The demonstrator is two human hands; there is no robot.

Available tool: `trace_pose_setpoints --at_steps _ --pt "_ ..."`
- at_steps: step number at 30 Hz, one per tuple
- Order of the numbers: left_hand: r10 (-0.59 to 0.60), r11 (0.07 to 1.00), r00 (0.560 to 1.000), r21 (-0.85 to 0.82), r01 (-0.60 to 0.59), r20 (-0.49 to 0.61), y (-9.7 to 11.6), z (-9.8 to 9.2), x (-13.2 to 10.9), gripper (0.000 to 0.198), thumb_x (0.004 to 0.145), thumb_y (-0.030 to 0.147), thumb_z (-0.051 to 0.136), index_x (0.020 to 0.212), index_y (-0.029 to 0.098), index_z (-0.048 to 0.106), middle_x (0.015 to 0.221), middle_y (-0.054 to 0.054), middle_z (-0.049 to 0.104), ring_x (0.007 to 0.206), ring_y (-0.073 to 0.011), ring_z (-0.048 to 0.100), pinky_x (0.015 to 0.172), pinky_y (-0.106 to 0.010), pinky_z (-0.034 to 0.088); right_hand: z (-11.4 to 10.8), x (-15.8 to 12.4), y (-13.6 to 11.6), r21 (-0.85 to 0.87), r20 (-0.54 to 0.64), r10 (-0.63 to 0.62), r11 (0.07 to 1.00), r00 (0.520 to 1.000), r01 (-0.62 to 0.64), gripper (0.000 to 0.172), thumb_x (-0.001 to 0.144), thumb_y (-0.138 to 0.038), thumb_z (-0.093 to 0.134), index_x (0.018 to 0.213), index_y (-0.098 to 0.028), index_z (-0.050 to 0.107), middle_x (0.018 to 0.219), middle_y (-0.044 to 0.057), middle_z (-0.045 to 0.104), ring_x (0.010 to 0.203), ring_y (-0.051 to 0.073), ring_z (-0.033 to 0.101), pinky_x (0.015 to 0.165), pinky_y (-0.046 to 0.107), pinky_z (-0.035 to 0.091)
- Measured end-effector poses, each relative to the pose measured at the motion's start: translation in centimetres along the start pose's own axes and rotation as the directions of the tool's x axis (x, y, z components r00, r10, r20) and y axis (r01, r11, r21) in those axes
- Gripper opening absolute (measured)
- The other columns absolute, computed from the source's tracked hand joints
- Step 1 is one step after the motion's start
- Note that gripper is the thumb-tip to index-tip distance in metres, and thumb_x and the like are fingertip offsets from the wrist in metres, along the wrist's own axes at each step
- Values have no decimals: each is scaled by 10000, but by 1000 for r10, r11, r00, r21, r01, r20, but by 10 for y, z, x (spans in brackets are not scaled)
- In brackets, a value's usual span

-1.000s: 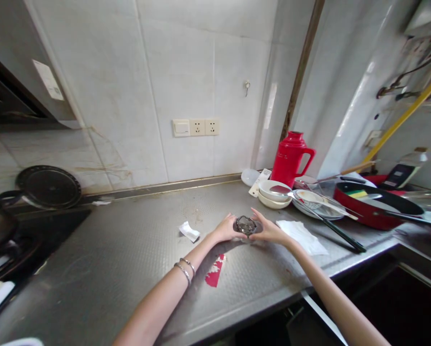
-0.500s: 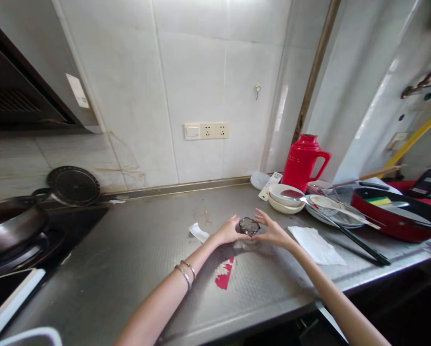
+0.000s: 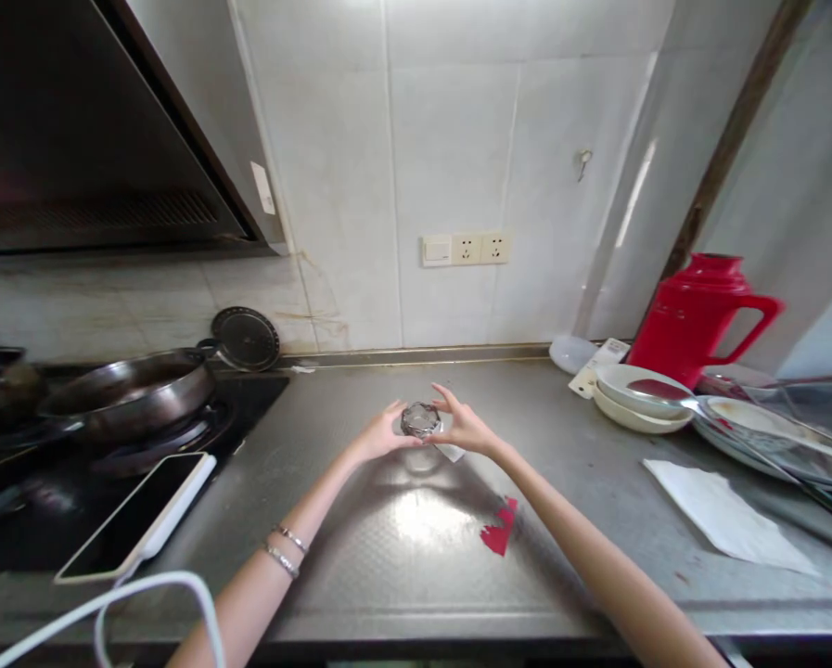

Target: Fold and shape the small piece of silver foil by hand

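Note:
Between my two hands, over the steel countertop (image 3: 360, 557), is a small round object (image 3: 421, 420) with a dark, shiny, uneven rim and a paler greyish middle. Its exact kind cannot be made out; it may be glass or metal. My left hand (image 3: 382, 433) curves round its left side, thumb below and fingers above. On the opposite side my right hand (image 3: 464, 424) grips it with the thumb low and the index finger raised. White paper (image 3: 450, 452) lies partly behind my right hand. Nearer the front is a torn red scrap (image 3: 500, 529).
Left is a hob with a steel pan (image 3: 134, 394), a phone (image 3: 134, 520) with a white cable (image 3: 158, 580), and a black round lid (image 3: 247, 339). On the right stand a red thermos (image 3: 694, 315), stacked bowls (image 3: 638, 413), plates (image 3: 791, 441) and a white napkin (image 3: 728, 515).
My view has turned left, showing more of the hob and phone. My hands, still round the small object, have moved left along the counter, with the white paper now partly behind my right hand.

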State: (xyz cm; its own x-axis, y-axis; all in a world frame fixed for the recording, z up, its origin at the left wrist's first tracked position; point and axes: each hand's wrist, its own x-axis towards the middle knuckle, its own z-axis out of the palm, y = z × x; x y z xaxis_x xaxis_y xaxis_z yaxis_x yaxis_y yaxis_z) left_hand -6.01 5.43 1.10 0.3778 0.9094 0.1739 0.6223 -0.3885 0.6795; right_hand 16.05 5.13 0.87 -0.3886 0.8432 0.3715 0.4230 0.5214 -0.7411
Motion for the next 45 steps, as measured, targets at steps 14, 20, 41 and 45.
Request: trace_pose_setpoints --at_steps 14,20,41,45 --pt "-179 982 981 49 183 -72 -92 -78 -75 832 623 426 754 1355 149 473 1488 -159 335 1428 -258 194 1166 -389 178 128 59 -36 108 175 -74 993 982 56 1099 590 -359 820 1464 -177 179 1235 160 619 1180 277 565 1008 409 398" --pt "-196 979 979 42 198 -56 -98 -78 -79 806 627 408 751 1351 177 480 1490 -130 344 1429 -248 194 1167 -391 177 137 60 -35 107 176 -78 992 981 60 1082 594 -340 822 1460 -222 185 1217 129 638 1157 267 582 999 419 403" --pt "-220 975 975 24 221 -39 -110 -69 -77 845 636 423 746 1382 174 438 1512 -150 281 1435 -253 156 1167 -395 163 143 58 -22 155 188 -61 987 980 32 1094 577 -305 830 1461 -214 193 1185 129 651 1070 257 628 940 404 450" --pt "-225 973 974 46 225 -12 -109 -69 -77 894 641 455 727 1405 133 392 1523 -173 235 1442 -246 108 1167 -388 148 144 59 -20 158 192 -62 987 979 32 1096 582 -322 831 1465 -217 190 1187 129 648 1062 258 629 949 414 444"
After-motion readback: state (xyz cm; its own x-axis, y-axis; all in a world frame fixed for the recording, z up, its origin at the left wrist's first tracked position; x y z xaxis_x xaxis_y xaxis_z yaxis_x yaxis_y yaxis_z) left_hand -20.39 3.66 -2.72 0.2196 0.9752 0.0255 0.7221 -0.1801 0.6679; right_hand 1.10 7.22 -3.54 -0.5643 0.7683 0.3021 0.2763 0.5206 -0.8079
